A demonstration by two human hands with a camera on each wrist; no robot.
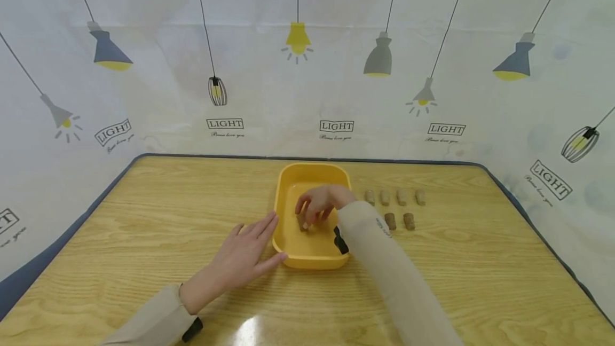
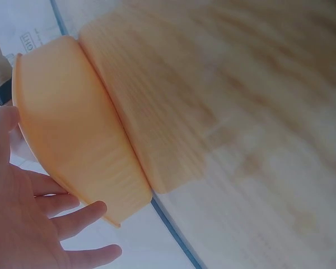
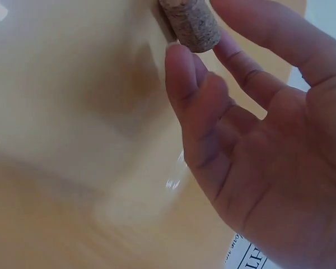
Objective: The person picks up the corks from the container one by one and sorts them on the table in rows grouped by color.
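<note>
My right hand (image 1: 317, 204) reaches down into a yellow plastic tray (image 1: 314, 262). Its fingertips pinch a cork (image 3: 196, 28), low over the tray's floor; in the head view that cork (image 1: 302, 222) is partly covered by the fingers. My left hand (image 1: 247, 255) lies against the tray's near left side with its fingers straight and spread. From the left wrist, the fingers of that hand (image 2: 33, 218) show along the tray's outer wall (image 2: 84, 123).
Right of the tray, several pale corks (image 1: 401, 197) form a back row. In front of them stand two darker corks (image 1: 409, 221), and the right sleeve (image 1: 384, 260) hides part of that area. A printed curtain (image 1: 269, 68) hangs behind the wooden table (image 1: 192, 196).
</note>
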